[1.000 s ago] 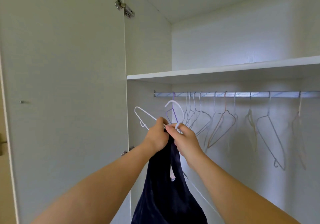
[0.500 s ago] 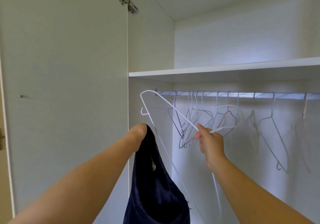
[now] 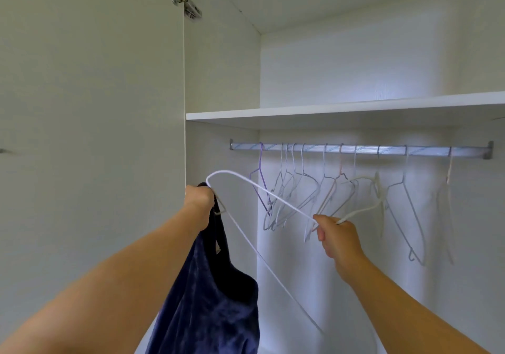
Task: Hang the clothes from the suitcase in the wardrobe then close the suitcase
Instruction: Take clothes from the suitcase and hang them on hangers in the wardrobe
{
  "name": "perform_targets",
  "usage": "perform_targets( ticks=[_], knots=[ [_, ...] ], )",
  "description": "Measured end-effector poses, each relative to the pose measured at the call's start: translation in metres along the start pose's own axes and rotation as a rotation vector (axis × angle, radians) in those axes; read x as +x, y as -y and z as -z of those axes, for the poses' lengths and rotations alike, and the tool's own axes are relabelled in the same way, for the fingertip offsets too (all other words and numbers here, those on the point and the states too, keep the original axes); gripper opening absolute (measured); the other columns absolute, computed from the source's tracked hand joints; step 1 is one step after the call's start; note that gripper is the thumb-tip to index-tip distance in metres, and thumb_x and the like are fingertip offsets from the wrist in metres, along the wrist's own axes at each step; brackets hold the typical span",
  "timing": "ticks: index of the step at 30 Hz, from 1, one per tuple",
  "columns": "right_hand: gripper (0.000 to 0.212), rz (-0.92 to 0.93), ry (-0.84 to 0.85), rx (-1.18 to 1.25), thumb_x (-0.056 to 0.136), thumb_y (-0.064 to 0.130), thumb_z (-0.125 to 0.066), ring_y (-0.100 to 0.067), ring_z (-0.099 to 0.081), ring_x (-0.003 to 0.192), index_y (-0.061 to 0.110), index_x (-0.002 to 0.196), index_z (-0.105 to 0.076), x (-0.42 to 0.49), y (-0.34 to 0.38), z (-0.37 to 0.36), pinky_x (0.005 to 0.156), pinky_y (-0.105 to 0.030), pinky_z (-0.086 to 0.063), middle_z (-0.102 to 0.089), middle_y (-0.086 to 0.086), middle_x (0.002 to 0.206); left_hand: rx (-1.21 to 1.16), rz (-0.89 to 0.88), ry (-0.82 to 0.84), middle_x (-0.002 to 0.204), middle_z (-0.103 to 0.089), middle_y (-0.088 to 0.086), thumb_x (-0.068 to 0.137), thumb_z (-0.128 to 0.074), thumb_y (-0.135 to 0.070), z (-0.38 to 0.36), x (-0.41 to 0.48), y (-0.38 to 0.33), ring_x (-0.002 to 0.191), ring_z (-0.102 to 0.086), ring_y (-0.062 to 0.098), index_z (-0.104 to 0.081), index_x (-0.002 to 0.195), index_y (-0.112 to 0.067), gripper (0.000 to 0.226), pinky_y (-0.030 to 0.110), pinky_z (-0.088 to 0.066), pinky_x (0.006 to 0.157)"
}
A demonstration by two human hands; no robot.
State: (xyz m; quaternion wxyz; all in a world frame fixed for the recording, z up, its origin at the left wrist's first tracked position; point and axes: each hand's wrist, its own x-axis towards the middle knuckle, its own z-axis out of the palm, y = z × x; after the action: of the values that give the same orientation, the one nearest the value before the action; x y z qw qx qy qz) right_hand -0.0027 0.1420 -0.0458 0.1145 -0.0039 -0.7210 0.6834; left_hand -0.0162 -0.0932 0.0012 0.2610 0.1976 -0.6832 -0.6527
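Note:
A dark blue garment (image 3: 210, 299) hangs from my left hand (image 3: 198, 199), which grips its strap at the top, right beside the end of a white wire hanger (image 3: 262, 191). My right hand (image 3: 337, 237) pinches that hanger at its neck, below the hook, and holds it tilted in front of the wardrobe. The hanger's lower wire runs down past the garment. The silver rail (image 3: 360, 150) crosses the wardrobe above both hands. The suitcase is out of view.
Several empty wire hangers (image 3: 300, 189) hang along the rail, bunched toward the left and sparser at the right. A white shelf (image 3: 341, 109) sits just above the rail. The open wardrobe door (image 3: 90, 135) fills the left side.
My hands have parted: the right one has drawn the white hanger out to the right and lower. The left one has stayed at the left with the garment, the hanger's end now at it.

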Motion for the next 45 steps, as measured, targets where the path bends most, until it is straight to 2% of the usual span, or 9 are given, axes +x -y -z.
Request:
perform_targets(
  ticks=[5,11,17,21,30,33,36,41,45],
  knots=[
    [0.043,-0.060,-0.007,-0.048,0.088,0.014,-0.052,-0.013,-0.023,0.037,0.011,0.048,-0.039,-0.005,-0.002,0.004,0.033,-0.018,-0.022,-0.025,0.007,0.028,0.226,-0.160,-0.011,0.109,-0.057,0.018,0.098,-0.039,-0.015,0.000,-0.003,0.010,0.084,-0.046,0.028,-0.052,0.107,-0.010,0.017,0.031,-0.037,0.072],
    [0.041,-0.007,0.049,-0.179,0.088,0.009,-0.048,-0.013,-0.025,0.042,0.011,0.048,-0.040,-0.010,0.003,-0.004,0.044,-0.020,-0.023,-0.029,0.006,0.033,0.233,-0.146,-0.116,0.082,-0.048,0.008,0.100,-0.034,-0.019,0.019,0.001,0.015,0.065,-0.045,0.022,-0.048,0.121,-0.008,0.027,0.034,-0.040,0.069],
    [0.047,0.046,0.101,-0.230,0.091,0.020,-0.053,-0.014,-0.029,0.044,0.010,0.047,-0.041,-0.018,0.004,-0.021,0.047,-0.022,-0.026,-0.030,0.010,0.027,0.695,-0.470,0.057,0.115,-0.051,0.017,0.098,-0.041,-0.022,0.013,-0.010,0.019,0.098,-0.055,0.035,-0.057,0.117,-0.014,0.026,0.034,-0.045,0.083],
    [0.051,0.046,0.112,-0.218,0.092,0.026,-0.054,-0.015,-0.029,0.044,0.011,0.046,-0.039,-0.021,0.007,-0.032,0.046,-0.023,-0.025,-0.028,0.009,0.024,0.818,-0.612,0.148,0.108,-0.046,0.010,0.098,-0.042,-0.023,0.009,-0.023,0.023,0.096,-0.056,0.034,-0.058,0.118,-0.015,0.026,0.035,-0.046,0.086],
    [0.035,-0.037,0.051,0.017,0.091,0.013,-0.046,-0.014,-0.038,0.047,0.012,0.056,-0.048,-0.029,0.002,-0.082,0.046,-0.024,-0.026,-0.047,0.001,0.049,0.514,-0.745,0.367,0.099,-0.059,0.008,0.093,-0.052,-0.017,-0.035,-0.070,0.027,0.095,-0.048,0.016,-0.063,0.103,-0.010,0.017,0.020,-0.037,0.081],
    [0.039,-0.007,-0.009,0.041,0.085,0.009,-0.052,-0.017,-0.035,0.045,0.010,0.046,-0.046,-0.022,0.012,-0.071,0.047,-0.025,-0.026,-0.042,0.003,0.039,0.777,-0.924,0.348,0.103,-0.050,0.000,0.095,-0.043,-0.041,-0.022,-0.058,0.026,0.107,-0.043,0.015,-0.059,0.121,-0.024,0.034,0.027,-0.030,0.099],
    [0.034,0.004,-0.001,0.026,0.078,0.004,-0.051,-0.017,-0.033,0.042,0.009,0.045,-0.045,-0.022,0.019,-0.062,0.046,-0.024,-0.026,-0.035,0.006,0.031,1.087,-1.296,0.173,0.115,-0.055,0.001,0.088,-0.032,-0.059,-0.010,-0.045,0.025,0.120,-0.048,0.026,-0.060,0.120,-0.030,0.051,0.054,-0.024,0.107],
    [0.028,0.145,-0.011,-0.057,0.080,0.007,-0.052,-0.016,-0.037,0.045,0.008,0.053,-0.049,-0.024,0.026,-0.051,0.050,-0.025,-0.029,-0.043,0.008,0.031,1.202,-1.127,0.392,0.109,-0.060,0.000,0.096,-0.034,-0.051,-0.010,-0.047,0.011,0.109,-0.051,0.021,-0.047,0.123,-0.024,0.041,0.033,-0.032,0.094],
    [0.005,0.449,-0.160,-0.207,0.085,0.015,-0.059,-0.014,-0.051,0.081,0.019,0.086,-0.057,-0.022,0.036,-0.045,0.071,-0.029,-0.040,-0.056,0.011,0.081,0.937,-0.986,0.319,0.105,-0.065,-0.002,0.096,-0.038,-0.050,-0.013,-0.055,0.015,0.101,-0.057,0.021,-0.051,0.116,-0.026,0.034,0.031,-0.040,0.078]
  ],
)
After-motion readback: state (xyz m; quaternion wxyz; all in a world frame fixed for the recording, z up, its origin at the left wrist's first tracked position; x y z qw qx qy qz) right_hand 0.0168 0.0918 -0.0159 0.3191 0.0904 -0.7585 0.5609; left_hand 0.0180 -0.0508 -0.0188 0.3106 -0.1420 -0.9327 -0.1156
